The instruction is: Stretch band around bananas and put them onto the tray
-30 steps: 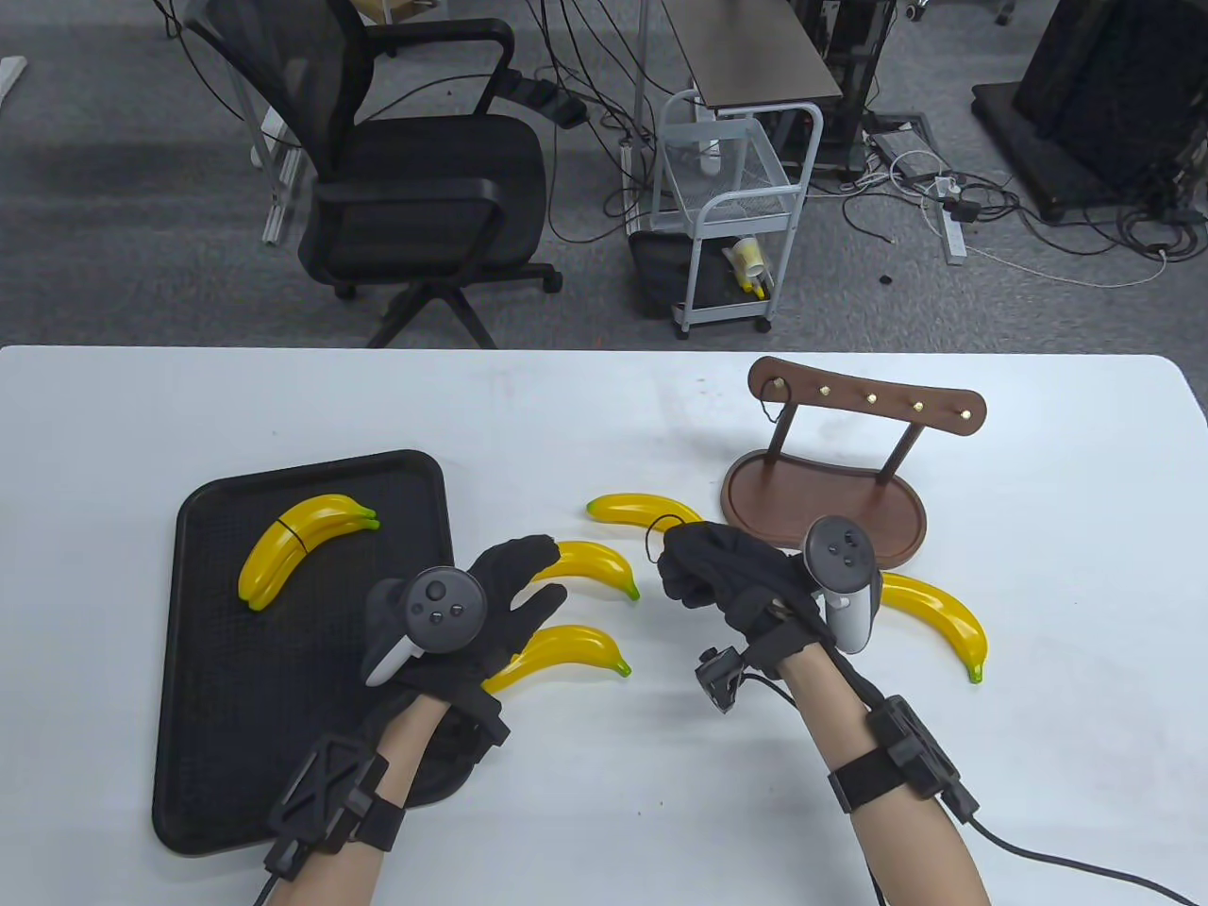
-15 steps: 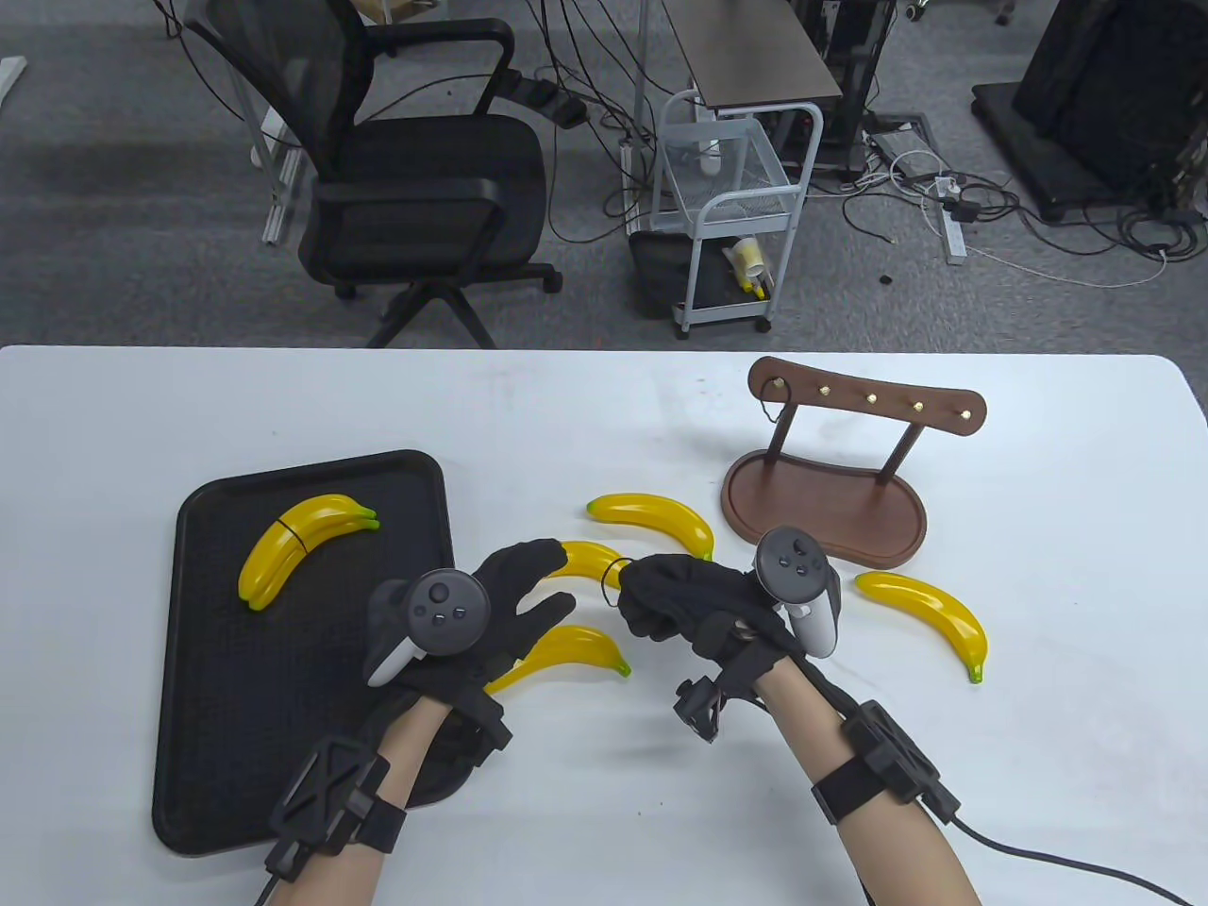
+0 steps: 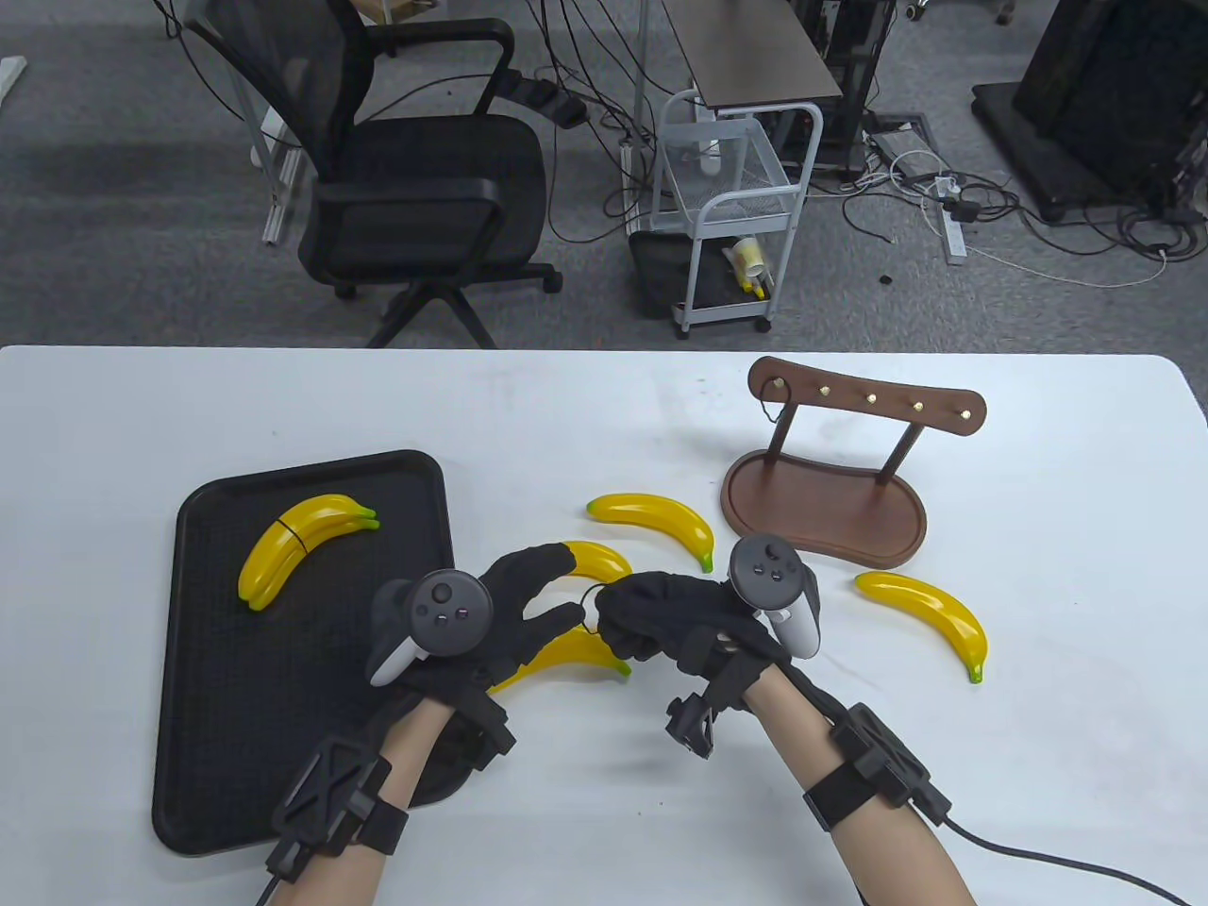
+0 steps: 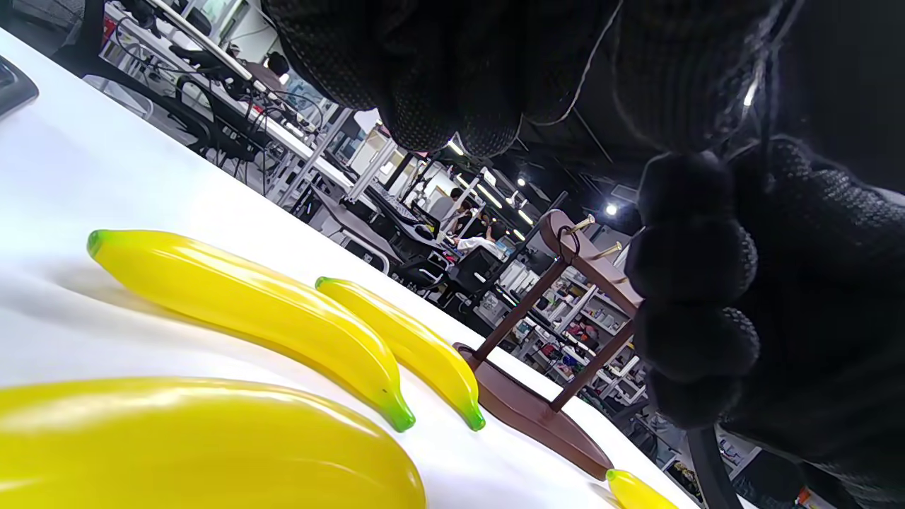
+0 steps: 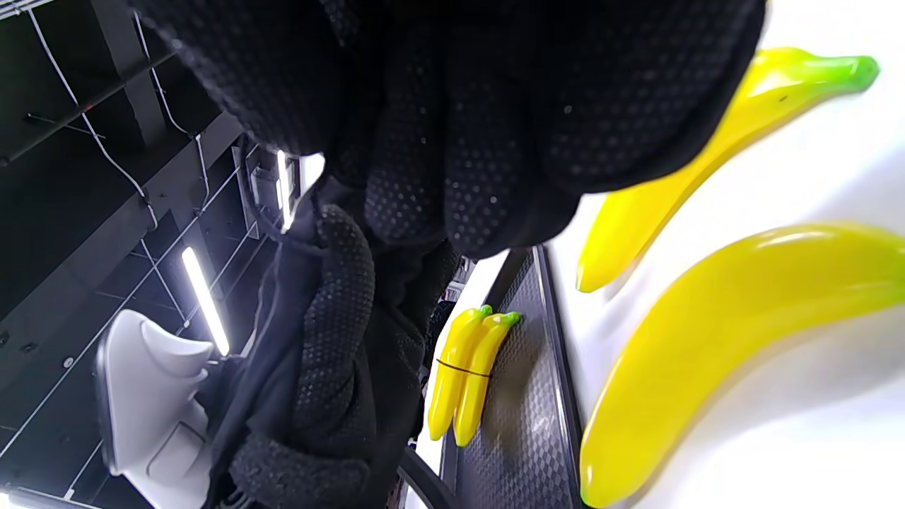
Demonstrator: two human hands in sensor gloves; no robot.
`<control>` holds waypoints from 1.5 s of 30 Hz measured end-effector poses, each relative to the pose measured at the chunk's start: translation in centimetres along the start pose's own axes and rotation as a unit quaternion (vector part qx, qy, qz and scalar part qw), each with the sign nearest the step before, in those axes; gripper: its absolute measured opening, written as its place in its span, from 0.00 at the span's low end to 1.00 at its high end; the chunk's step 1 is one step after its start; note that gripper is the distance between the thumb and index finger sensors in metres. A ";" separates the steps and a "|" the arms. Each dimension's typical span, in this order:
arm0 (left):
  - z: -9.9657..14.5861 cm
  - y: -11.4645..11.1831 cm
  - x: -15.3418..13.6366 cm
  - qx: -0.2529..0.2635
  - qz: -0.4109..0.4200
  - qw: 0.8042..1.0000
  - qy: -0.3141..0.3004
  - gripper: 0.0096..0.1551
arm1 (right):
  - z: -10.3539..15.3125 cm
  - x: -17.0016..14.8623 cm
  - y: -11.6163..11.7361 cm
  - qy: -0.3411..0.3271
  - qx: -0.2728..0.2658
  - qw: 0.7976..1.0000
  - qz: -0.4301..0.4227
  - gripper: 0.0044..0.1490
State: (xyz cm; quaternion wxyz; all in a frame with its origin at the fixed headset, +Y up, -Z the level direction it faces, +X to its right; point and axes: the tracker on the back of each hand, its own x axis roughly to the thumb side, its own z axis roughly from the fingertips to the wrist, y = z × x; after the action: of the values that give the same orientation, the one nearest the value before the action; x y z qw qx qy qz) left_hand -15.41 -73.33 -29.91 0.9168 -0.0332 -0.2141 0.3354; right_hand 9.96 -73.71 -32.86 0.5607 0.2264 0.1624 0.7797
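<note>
On the black tray (image 3: 193, 661) lies a banded pair of bananas (image 3: 300, 547) (image 5: 466, 375). Several loose yellow bananas lie on the white table: one (image 3: 653, 517) at the back, one (image 3: 596, 559) partly under my left fingers, one (image 3: 568, 657) beneath my hands, one (image 3: 930, 615) far right. My left hand (image 3: 559, 590) hovers over the middle bananas with its fingers spread and holds nothing. My right hand (image 3: 618, 618) is curled and pinches a thin black band (image 3: 589, 604), whose loop hangs next to the left thumb. The left wrist view shows the bananas (image 4: 247, 311) below.
A brown wooden hook stand (image 3: 821, 505) (image 4: 537, 410) stands at the back right with another thin band on its left hook. The table's far edge faces an office chair (image 3: 415, 189) and a small white cart (image 3: 727, 217) on the floor.
My right hand has moved left and nearer with the band, from beside the stand to right next to the left hand. The left hand has hardly moved.
</note>
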 end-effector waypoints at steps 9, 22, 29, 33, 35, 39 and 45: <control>-0.1 -0.6 0.4 -0.011 -0.006 1.000 -0.009 0.39 | -0.2 -0.2 0.7 0.004 0.025 1.000 0.005 0.22; -0.1 -1.1 0.9 -0.025 -0.019 0.999 -0.028 0.44 | -0.3 -0.8 1.6 0.018 0.063 0.998 -0.021 0.22; -0.1 -1.2 1.3 -0.032 0.005 0.999 -0.042 0.47 | -0.3 -0.5 2.1 0.016 0.066 0.997 -0.020 0.22; -0.1 -1.0 1.7 -0.031 0.021 0.998 -0.051 0.48 | -0.2 -0.2 2.2 0.012 0.061 0.998 -0.013 0.23; -0.1 -0.8 1.8 -0.030 0.035 0.998 -0.054 0.48 | -0.2 -0.1 2.2 0.011 0.055 0.998 -0.007 0.23; -0.1 -0.6 1.5 -0.029 0.055 0.997 -0.052 0.47 | -0.1 0.0 2.0 0.011 0.033 0.999 0.018 0.23; -0.1 -0.4 0.8 -0.030 0.081 0.995 -0.040 0.46 | 0.2 0.4 1.5 0.015 -0.017 0.995 0.096 0.23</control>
State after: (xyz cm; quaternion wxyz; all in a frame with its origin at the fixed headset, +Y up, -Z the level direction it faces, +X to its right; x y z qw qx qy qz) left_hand -14.56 -73.09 -29.62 0.8759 -0.0641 -0.2572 0.4031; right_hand 8.77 -73.77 -31.87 0.4844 0.2202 0.1350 0.8358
